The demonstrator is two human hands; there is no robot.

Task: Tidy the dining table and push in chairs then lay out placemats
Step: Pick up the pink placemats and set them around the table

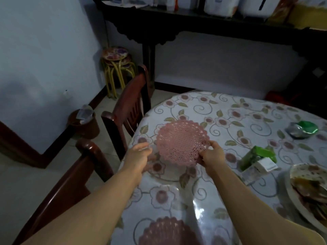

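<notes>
The right hand (210,154) is pinching the pink placemat (182,140) by its near edge, hovering over the table (247,106); the left hand (139,154) is reaching, fingers loose, empty. One-sided grip risks it landing creased.

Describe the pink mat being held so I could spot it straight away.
Start at the table with the flowered cloth. Near its left edge, beside the dark wooden chair, the right hand pinches a round pink lace placemat. Unlike the second placemat at the near edge, it is the one being held.
</notes>
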